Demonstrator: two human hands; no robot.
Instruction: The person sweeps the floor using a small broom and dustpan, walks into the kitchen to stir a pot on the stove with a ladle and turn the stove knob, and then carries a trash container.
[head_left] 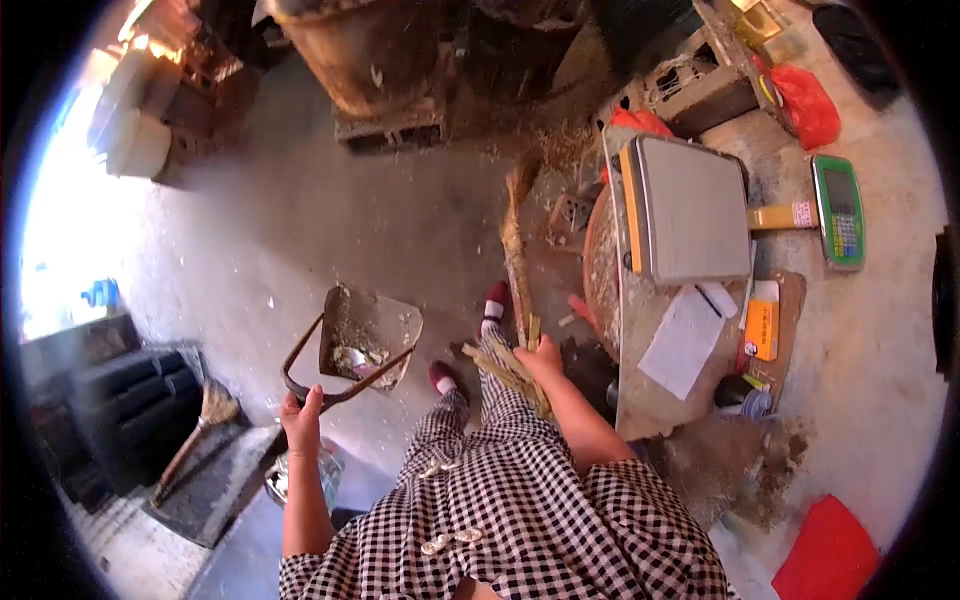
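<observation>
My left hand (302, 420) is closed around the bent handle of a dustpan (395, 318), which hangs low over or rests on the floor; I cannot tell which. Pale scraps and dust lie inside the pan. In my right hand (541, 360) is a straw broom (514, 235), gripped near its bundled stalk end. The broom's long body points away from me, its far end close to litter on the floor. My two feet stand between the dustpan and the broom.
At right, a table (640, 400) bears a scale (692, 210) with a green display (840, 212), papers (682, 340) and an orange box (762, 325). Large barrels (365, 60) stand ahead. Another broom (205, 420) and black crates (135, 400) are at left.
</observation>
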